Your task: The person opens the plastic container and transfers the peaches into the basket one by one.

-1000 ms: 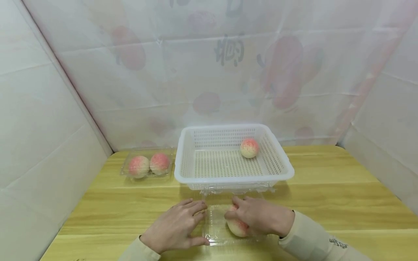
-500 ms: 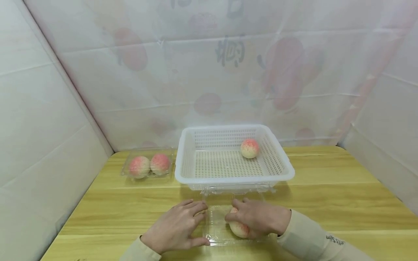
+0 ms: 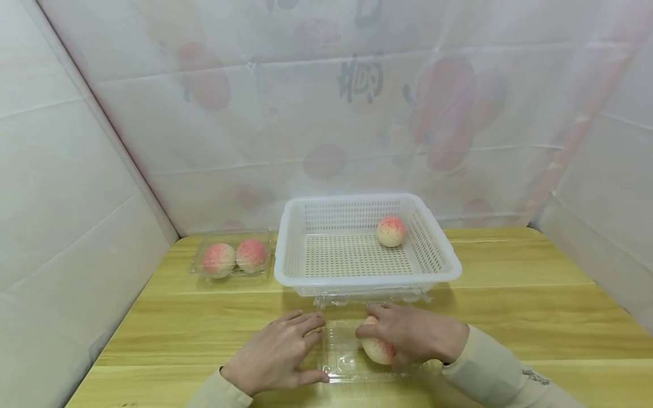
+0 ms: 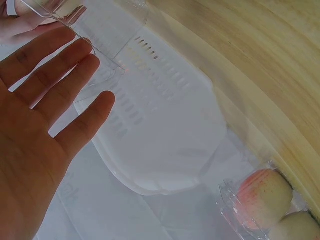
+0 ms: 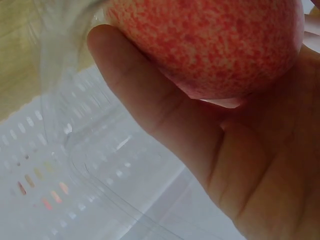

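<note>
A clear plastic clamshell box (image 3: 340,343) lies with its lid up in front of me, backed against the white basket. My right hand (image 3: 417,334) grips a pink-and-cream peach (image 3: 378,350) over the right half of this box. In the right wrist view, the thumb and palm wrap the red side of that peach (image 5: 215,45). At the box's left edge, my left hand (image 3: 278,354) steadies it with fingers spread and nearly straight. Those fingers (image 4: 65,95) reach the clear rim in the left wrist view.
Behind the box stands a white slotted basket (image 3: 285,243) with one peach (image 3: 391,232) at its right side. A closed clear box (image 3: 196,263) holding two peaches (image 3: 219,260) sits at the back left of the wooden table (image 3: 168,323). Pale cloth walls (image 3: 326,113) enclose the table.
My right hand and the peach in it have shifted slightly right and away from me. The left hand has stayed at the box's edge.
</note>
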The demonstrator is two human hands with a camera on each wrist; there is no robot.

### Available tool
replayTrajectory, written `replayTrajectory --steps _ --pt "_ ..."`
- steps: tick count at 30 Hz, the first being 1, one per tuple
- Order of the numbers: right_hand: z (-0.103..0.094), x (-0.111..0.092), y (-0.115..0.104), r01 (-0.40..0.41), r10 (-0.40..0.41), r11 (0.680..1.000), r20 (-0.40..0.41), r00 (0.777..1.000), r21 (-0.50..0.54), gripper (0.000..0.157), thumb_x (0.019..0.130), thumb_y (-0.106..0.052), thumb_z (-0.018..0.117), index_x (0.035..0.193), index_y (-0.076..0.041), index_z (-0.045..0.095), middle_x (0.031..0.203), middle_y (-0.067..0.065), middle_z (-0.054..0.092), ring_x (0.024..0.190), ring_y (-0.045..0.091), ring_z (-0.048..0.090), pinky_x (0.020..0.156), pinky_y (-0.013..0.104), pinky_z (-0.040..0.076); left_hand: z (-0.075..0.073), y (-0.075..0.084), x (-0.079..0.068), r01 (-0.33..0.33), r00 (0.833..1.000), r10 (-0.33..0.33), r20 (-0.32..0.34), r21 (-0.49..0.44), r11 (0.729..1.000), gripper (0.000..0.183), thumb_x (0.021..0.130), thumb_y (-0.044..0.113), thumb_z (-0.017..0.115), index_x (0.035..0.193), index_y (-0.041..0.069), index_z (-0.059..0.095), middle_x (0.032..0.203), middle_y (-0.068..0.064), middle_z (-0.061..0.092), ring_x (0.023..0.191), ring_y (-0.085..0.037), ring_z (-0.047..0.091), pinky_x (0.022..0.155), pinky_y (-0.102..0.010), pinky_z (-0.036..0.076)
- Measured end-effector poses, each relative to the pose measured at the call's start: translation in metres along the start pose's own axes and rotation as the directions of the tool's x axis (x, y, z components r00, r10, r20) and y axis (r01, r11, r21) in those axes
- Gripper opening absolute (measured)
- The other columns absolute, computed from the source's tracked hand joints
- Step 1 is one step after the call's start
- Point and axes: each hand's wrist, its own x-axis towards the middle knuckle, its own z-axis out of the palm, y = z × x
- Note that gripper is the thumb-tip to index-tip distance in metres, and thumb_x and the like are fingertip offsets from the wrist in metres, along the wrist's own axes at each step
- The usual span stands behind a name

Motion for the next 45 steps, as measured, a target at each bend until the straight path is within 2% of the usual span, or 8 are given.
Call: replayTrajectory --steps 3,16,28,36,45 --pt "-0.002 -0.003 0.001 0.028 -0.028 1.000 -0.036 0.999 -0.006 0.058 0.057 -0.021 0.083 0.106 -0.028 0.053 0.102 -0.001 0.047 0.086 0.018 0.052 0.072 0.034 0.049 0.001 0.000 0.000 0.000 1.000 0.000 0.002 0.001 1.000 0.059 0.079 0.061 0.055 0.099 0.007 0.067 0.112 -0.006 0.061 0.106 -0.018 0.055 0.092 -0.038 0.045" --pt "-0.007 -0.012 0.003 0.055 -0.058 0.998 -0.108 0.992 -0.034 0.056 0.059 -0.022 0.081 0.107 -0.026 0.053 0.109 0.005 0.049 0.087 0.021 0.053 0.070 0.033 0.049 0.002 0.000 0.000 -0.002 1.000 0.002 0.000 0.000 1.000 0.058 0.079 0.061 0.056 0.100 0.008 0.067 0.112 -0.005 0.060 0.106 -0.018 0.055 0.092 -0.038 0.045" --pt "-0.012 -0.020 0.006 0.031 -0.027 0.999 -0.103 0.994 0.031 0.058 0.061 -0.015 0.079 0.111 -0.029 0.054 0.109 0.007 0.051 0.089 0.021 0.054 0.064 0.033 0.050 0.002 -0.001 0.000 0.003 1.000 -0.003 0.001 -0.017 1.000 0.057 0.079 0.060 0.057 0.101 0.008 0.067 0.114 -0.006 0.060 0.109 -0.019 0.054 0.095 -0.036 0.042" --pt "-0.013 -0.028 0.009 0.063 -0.052 0.996 -0.170 0.984 0.063 0.059 0.058 -0.015 0.080 0.109 -0.028 0.054 0.103 0.003 0.049 0.078 0.012 0.051 0.062 0.027 0.046 0.001 -0.001 0.001 0.007 1.000 -0.007 0.005 -0.021 1.000 0.057 0.079 0.059 0.058 0.103 0.008 0.067 0.113 -0.006 0.061 0.110 -0.020 0.054 0.096 -0.035 0.041" --pt "-0.013 -0.035 0.010 0.051 -0.041 0.997 -0.196 0.980 0.049 0.056 0.057 -0.015 0.078 0.106 -0.028 0.054 0.106 0.004 0.049 0.079 0.015 0.052 0.063 0.030 0.045 0.000 -0.001 0.000 0.007 1.000 -0.007 0.010 -0.016 1.000 0.057 0.079 0.059 0.057 0.103 0.008 0.067 0.112 -0.006 0.062 0.111 -0.020 0.053 0.096 -0.036 0.041"
